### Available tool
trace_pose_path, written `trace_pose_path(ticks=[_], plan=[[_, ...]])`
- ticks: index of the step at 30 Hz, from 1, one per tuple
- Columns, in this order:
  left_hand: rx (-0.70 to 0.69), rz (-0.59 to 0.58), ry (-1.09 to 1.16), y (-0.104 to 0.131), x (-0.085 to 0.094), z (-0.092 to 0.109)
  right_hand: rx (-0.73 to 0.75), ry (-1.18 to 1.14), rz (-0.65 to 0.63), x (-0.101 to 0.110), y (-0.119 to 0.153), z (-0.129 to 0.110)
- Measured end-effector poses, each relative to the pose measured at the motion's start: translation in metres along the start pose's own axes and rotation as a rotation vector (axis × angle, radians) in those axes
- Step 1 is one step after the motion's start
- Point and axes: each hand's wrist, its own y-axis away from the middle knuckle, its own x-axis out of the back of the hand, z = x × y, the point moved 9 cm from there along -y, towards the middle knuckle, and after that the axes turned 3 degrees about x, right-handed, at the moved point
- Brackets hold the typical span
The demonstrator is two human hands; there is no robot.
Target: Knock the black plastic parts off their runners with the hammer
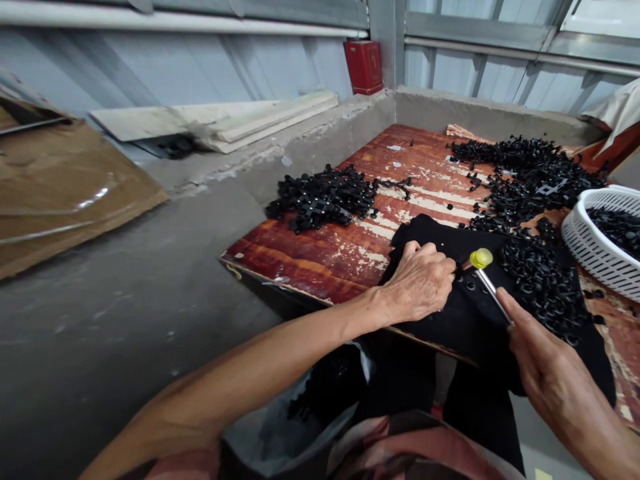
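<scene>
The right hand (545, 360), at the lower right of the frame, has its fingers wrapped round the metal shaft of a small hammer (481, 259), with one finger lying along it. The hammer's translucent yellow-green head is right of centre, just beside the fingertips of the left hand (419, 283). The left hand rests over a black cloth (435, 327), fingers bent and drawn together; a bit of something dark shows at their tips, but I cannot tell whether they grasp it.

The cloth lies right of centre over the near edge of a worn red-brown table (320, 267). A few dark rings (470, 286) sit in a row on it below the hammer head, and a dense pile of black ring-like pieces (543, 283) covers its right part. A heap of small black parts (325, 197) stands at the centre of the frame, and a wider black heap (530, 173) spreads across the upper right. At the right edge, a white slotted basket (595, 247) contains more dark pieces. A red box (363, 67) stands at upper centre, near pale boards (275, 117), and brown cardboard (65, 180) fills the upper left
</scene>
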Motion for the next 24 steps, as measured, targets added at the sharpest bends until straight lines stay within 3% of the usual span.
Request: trace_pose_path(ticks=[6,10,14,18,21,24], plan=[[0.016,-0.028,0.015,-0.001,-0.001,-0.001,-0.045,-0.026,0.141,0.016,-0.003,0.003],[0.028,-0.025,0.019,-0.001,-0.002,-0.002,0.013,-0.019,-0.029,0.001,-0.007,0.000],[0.031,-0.018,0.028,0.000,-0.004,-0.002,-0.033,-0.039,0.145,0.016,-0.004,0.004],[0.051,-0.015,0.032,0.000,-0.003,-0.003,-0.025,-0.030,-0.007,0.002,-0.002,0.005],[0.068,-0.022,0.032,0.000,-0.004,-0.002,-0.061,-0.021,0.067,0.009,-0.002,0.010],[0.072,-0.004,0.007,0.001,-0.003,0.000,-0.041,-0.022,0.014,0.003,-0.004,0.010]])
